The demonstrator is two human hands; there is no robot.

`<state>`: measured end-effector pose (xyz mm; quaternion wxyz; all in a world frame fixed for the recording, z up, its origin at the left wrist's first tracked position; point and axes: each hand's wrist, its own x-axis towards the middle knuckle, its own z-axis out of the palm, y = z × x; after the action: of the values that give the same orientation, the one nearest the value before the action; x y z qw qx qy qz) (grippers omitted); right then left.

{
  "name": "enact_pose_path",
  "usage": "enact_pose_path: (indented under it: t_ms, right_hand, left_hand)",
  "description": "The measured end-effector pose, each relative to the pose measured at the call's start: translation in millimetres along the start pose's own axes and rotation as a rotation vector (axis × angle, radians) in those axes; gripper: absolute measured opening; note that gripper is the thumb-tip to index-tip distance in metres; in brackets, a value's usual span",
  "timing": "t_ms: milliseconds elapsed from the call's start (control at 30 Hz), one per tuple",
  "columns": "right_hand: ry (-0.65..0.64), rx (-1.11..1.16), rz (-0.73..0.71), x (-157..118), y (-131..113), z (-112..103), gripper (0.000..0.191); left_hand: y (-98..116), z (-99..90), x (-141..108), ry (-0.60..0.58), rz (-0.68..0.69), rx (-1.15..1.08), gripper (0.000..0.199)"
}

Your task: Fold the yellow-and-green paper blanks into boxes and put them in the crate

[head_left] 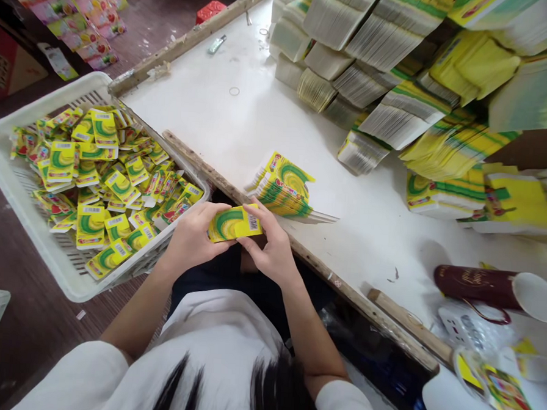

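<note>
A small yellow box (234, 224) with a green swirl and a barcode is held level between my two hands, just off the table's front edge. My left hand (190, 237) grips its left end, fingers on top and thumb below. My right hand (271, 244) pinches the right end beside the barcode. Just beyond, on the white table, a fanned stack of flat yellow-green cartons (286, 184) lies near the edge. To the left, a white plastic basket (74, 283) holds many small yellow boxes (90, 226) in a loose heap.
Bundles of flat cartons (388, 27) are piled at the table's back right. A dark red mug (480, 286) lies on its side at the right, near a power strip (462, 325). A wooden strip (202, 167) edges the table. Pink packets (81, 17) are at the upper left.
</note>
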<state>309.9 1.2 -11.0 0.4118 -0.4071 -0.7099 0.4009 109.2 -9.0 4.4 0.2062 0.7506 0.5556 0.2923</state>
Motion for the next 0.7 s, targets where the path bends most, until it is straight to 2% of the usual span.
enact_pose_path:
  t_ms: [67,133,200,267,333,400,500,567,633,700]
  right_hand:
    - [0.051,-0.049,-0.011,3.2,0.5,-8.8,0.058]
    - [0.225,-0.193,0.011,8.5,5.1,-27.3,0.05]
    - [0.419,-0.4,0.076,14.9,14.7,-47.7,0.041]
    - [0.44,-0.568,0.15,21.2,27.2,-62.1,0.038]
    - [0.377,-0.638,0.184,26.4,38.5,-67.5,0.032]
    - [0.351,-0.649,0.177,29.9,44.7,-66.6,0.027]
    - [0.416,-0.634,0.16,31.2,41.2,-61.6,0.031]
    - [0.496,-0.545,0.157,29.1,31.6,-56.8,0.035]
    - [0.542,-0.359,0.151,23.4,18.7,-48.1,0.038]
    - [0.444,-0.116,0.144,14.3,5.6,-33.3,0.042]
  left_hand:
    - [-16.6,-12.6,-5.5,0.045,-0.09,0.05,0.052]
    - [-39.2,-29.9,-12.1,0.196,-0.206,0.198,0.061]
    - [-60.4,-45.6,-17.8,0.387,-0.311,0.368,0.089]
    - [-72.1,-52.8,-21.1,0.44,-0.353,0.393,0.099]
    - [-71.3,-49.0,-21.2,0.393,-0.316,0.315,0.085]
    - [-60.8,-36.2,-18.0,0.309,-0.254,0.191,0.063]
    - [-38.6,-9.7,-11.1,0.192,-0.225,-0.024,0.047]
    - [-24.9,8.0,-7.3,0.108,-0.227,-0.212,0.048]
    - [-12.4,23.5,-4.3,-0.001,-0.23,-0.472,0.055]
    - [0.2,35.3,-0.7,-0.052,-0.226,-0.796,0.066]
